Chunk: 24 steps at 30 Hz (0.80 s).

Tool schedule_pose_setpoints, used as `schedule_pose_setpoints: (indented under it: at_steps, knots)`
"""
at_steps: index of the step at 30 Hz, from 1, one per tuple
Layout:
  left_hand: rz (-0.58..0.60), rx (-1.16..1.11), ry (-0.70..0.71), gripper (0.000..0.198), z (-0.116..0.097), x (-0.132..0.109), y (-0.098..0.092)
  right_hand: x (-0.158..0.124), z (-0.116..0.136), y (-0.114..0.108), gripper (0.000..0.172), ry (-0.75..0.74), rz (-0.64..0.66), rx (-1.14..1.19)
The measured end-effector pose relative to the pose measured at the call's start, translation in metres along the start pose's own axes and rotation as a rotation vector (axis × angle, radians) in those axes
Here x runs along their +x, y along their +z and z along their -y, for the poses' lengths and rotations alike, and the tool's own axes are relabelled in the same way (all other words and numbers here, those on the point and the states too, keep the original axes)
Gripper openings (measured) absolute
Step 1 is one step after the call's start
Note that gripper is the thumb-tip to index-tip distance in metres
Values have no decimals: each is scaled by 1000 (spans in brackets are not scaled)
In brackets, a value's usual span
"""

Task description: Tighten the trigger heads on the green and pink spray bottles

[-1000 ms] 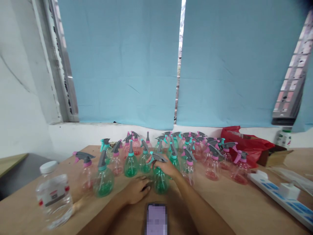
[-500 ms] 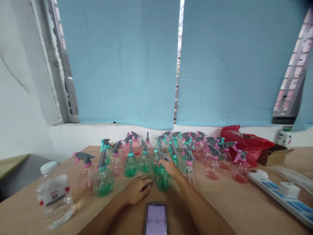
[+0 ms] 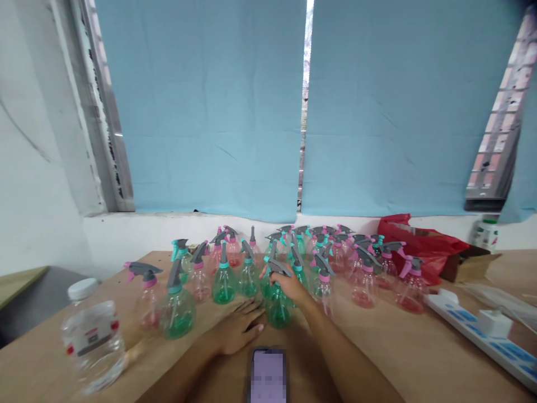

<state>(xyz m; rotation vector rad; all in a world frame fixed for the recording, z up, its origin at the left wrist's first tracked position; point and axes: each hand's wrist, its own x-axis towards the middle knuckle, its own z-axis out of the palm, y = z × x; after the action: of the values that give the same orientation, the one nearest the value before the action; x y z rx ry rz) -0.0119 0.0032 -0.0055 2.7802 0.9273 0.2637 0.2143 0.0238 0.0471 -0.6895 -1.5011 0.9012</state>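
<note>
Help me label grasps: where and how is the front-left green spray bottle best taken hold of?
Probably by the narrow teal collar of the green spray bottle, coming from the near right: it stands upright, its round body narrows there, and a pink-collared bottle stands close on its left.

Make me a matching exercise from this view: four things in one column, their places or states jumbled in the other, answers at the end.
Column one
1. Right hand
2. Left hand
3. Clear bottle
4. Red bag

Column two
A. Palm down on the tabletop
B. Beside a cardboard box
C. Gripping a green spray bottle
D. Topped with a white cap

Pairs: 1-C, 2-A, 3-D, 4-B
</note>
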Motion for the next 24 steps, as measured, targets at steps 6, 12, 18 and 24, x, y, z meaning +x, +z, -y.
schedule_pose_setpoints:
  at_steps: [6,12,18,24]
  knots:
    - [1,-2,-12,60,4,1,4,-1,-2,0,21,32,-22,26]
    - [2,9,-12,59,2,1,2,-4,1,1,18,79,-10,65]
    - [35,23,-41,62,-6,0,-5,-3,4,2,29,-19,7,-45]
    - [31,24,-41,61,-6,0,-5,-4,0,4,21,30,-12,26]
